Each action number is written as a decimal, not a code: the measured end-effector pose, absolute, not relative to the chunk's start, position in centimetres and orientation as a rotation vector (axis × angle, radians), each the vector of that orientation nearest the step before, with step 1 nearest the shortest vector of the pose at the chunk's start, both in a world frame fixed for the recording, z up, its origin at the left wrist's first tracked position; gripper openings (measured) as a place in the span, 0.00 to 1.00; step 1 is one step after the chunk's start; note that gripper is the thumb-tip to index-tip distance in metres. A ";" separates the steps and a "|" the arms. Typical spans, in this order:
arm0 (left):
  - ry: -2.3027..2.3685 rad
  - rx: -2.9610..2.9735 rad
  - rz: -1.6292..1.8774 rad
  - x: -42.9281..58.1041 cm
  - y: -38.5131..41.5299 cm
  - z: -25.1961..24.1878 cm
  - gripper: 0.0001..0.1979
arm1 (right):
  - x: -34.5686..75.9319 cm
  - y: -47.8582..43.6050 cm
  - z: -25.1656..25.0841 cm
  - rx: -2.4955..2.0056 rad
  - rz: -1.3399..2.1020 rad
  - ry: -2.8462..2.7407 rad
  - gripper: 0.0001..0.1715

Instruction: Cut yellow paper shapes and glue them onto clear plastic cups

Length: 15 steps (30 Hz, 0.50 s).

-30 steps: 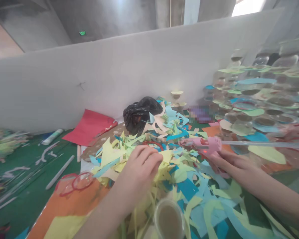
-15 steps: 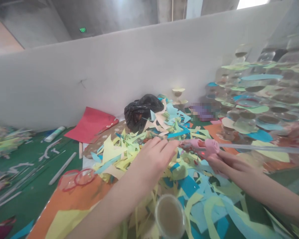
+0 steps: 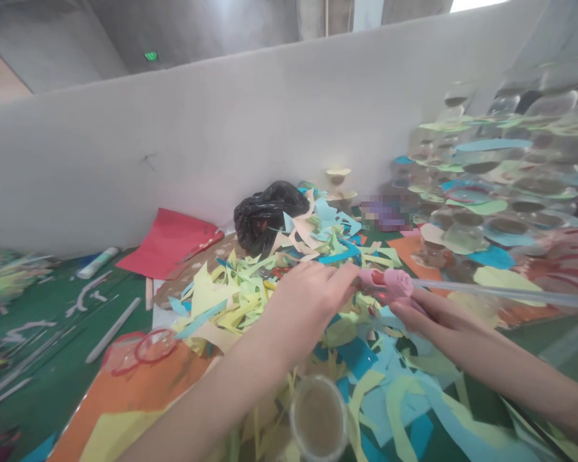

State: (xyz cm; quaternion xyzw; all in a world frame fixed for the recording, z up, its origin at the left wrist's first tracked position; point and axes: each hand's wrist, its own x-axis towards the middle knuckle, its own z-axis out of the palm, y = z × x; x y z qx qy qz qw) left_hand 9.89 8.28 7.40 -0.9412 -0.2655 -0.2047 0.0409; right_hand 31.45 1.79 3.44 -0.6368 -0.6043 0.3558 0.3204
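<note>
My right hand (image 3: 421, 314) is wrapped round the handle of a pink hot glue gun (image 3: 390, 283), which points left. A long clear glue stick (image 3: 481, 292) sticks out of its back end, and a small red light glows on its side. My left hand (image 3: 313, 298) is at the front of the glue gun, its fingers curled and closed near the nozzle. What those fingers hold, if anything, is hidden behind the hand. Below both hands lies a heap of cut paper scraps (image 3: 236, 301) in yellow, green and blue. A round clear cup (image 3: 318, 417) stands close to me.
Clear cups layered with paper discs form a stack (image 3: 505, 173) at the right; a striped sleeve (image 3: 571, 260) is beside it. A black plastic bag (image 3: 270, 215) and red paper (image 3: 168, 242) lie near the white wall (image 3: 197, 147). Glue sticks (image 3: 113, 330) and red rings (image 3: 154, 346) lie left.
My left hand has moved right, closer to the glue gun, and now covers its nozzle. The whole view has shifted slightly. The right hand keeps its hold on the glue gun.
</note>
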 end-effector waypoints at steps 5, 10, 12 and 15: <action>-0.857 -2.907 -0.664 10.2 8.1 7.3 0.08 | 31.4 1.8 3.6 -1.622 0.956 -1.596 0.30; -0.888 -2.930 -0.700 10.5 8.0 7.3 0.08 | 31.5 1.8 3.2 -1.654 0.993 -1.570 0.27; -0.875 -2.923 -0.720 10.6 8.0 7.2 0.09 | 31.6 1.7 3.2 -1.661 0.985 -1.564 0.26; -0.885 -2.909 -0.739 10.7 8.0 7.1 0.08 | 31.6 1.7 3.2 -1.670 0.977 -1.561 0.27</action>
